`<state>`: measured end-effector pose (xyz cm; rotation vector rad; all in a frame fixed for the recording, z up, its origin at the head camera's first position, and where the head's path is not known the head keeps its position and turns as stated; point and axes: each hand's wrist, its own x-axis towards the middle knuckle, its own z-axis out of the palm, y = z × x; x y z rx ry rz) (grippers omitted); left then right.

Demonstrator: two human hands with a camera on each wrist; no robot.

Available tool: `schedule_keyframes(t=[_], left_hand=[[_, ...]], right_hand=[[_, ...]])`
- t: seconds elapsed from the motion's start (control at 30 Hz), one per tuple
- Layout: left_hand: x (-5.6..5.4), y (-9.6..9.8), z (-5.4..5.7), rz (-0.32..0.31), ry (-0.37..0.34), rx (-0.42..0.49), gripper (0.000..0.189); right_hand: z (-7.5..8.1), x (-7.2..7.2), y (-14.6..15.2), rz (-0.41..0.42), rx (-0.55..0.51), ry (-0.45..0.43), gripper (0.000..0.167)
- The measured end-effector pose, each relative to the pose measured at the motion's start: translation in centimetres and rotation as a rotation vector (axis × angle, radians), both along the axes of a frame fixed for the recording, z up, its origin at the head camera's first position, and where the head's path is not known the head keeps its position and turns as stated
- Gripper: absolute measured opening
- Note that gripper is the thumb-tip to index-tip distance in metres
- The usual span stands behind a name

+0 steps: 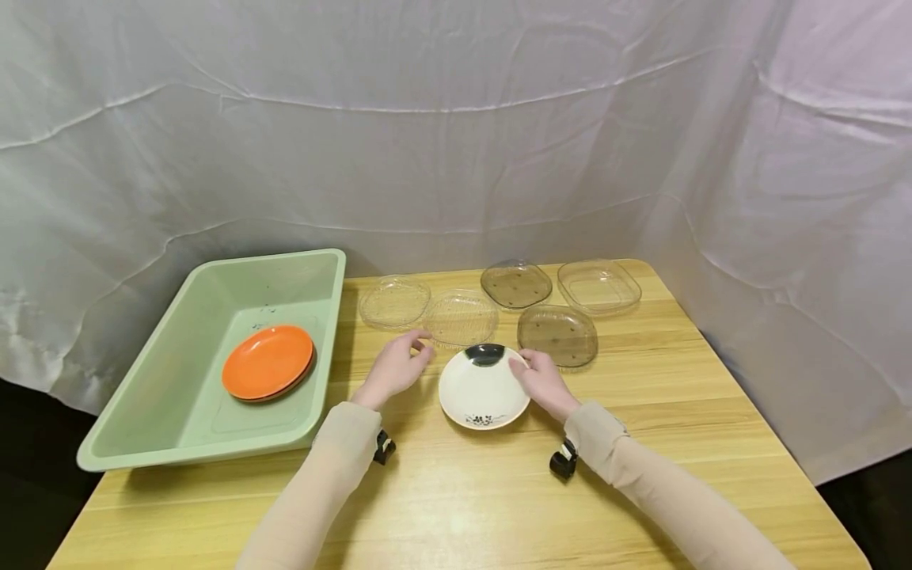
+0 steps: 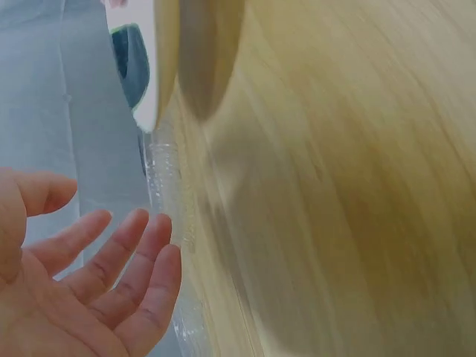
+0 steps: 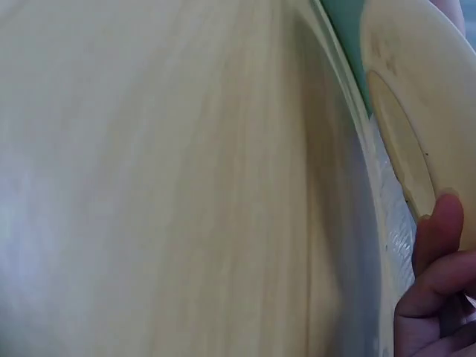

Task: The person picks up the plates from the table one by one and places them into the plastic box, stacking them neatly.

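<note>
A white plate with a black patch at its far edge and a small dark floral print is held above the table by my right hand. The thumb lies on its upper face and the fingers curl beneath, against the pale underside in the right wrist view. To the plate's left, my left hand is apart from it and holds nothing; its fingers are spread and slightly bent in the left wrist view. Two stacked orange plates lie inside the green basin at the left.
Behind the hands stand two clear ridged dishes. Two brown see-through dishes and a clear square dish stand farther right. A pale curtain hangs behind the wooden table.
</note>
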<state>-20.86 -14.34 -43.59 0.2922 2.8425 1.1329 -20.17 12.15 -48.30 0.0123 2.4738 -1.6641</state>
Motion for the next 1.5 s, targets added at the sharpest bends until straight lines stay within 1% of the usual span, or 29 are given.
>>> schedule_keyframes(t=[0.13, 0.27, 0.37, 0.5, 0.57, 0.63, 0.9, 1.07, 1.17, 1.3, 1.5], left_hand=[[-0.1, 0.1, 0.2, 0.028, -0.018, 0.069, 0.041], [-0.2, 0.3, 0.4, 0.051, -0.028, 0.134, 0.043], [-0.2, 0.7, 0.7, 0.059, -0.061, 0.214, 0.046], [-0.3, 1.2, 1.2, 0.077, -0.119, 0.340, 0.049], [-0.4, 1.5, 1.3, 0.087, -0.138, 0.379, 0.051], [-0.4, 1.7, 1.4, 0.097, -0.149, 0.397, 0.052], [-0.5, 2.8, 1.6, 0.135, -0.138, 0.389, 0.050], [-0.6, 3.3, 1.7, 0.132, -0.135, 0.369, 0.047], [-0.8, 3.6, 1.7, 0.129, -0.105, 0.323, 0.048], [-1.0, 3.8, 1.5, 0.149, -0.056, 0.258, 0.047], [-1.2, 3.8, 0.9, 0.166, -0.035, 0.232, 0.039]], right_hand=[[0.5, 0.2, -0.2, -0.026, -0.049, 0.019, 0.033], [1.0, 0.2, -0.4, -0.062, -0.085, 0.011, 0.033], [1.4, 0.1, -0.5, -0.089, -0.106, 0.011, 0.033], [1.9, -0.1, -0.7, -0.105, -0.094, 0.046, 0.035], [2.1, -0.1, -0.8, -0.111, -0.092, 0.055, 0.036], [2.4, -0.1, -0.9, -0.116, -0.102, 0.060, 0.036], [3.3, -0.5, -1.6, -0.172, -0.227, 0.041, 0.035], [3.5, -0.8, -2.1, -0.213, -0.288, 0.030, 0.034], [3.6, -0.9, -2.3, -0.220, -0.306, 0.031, 0.035], [3.7, -0.8, -2.7, -0.223, -0.324, 0.040, 0.033], [3.8, -0.8, -3.2, -0.208, -0.350, 0.037, 0.034]])
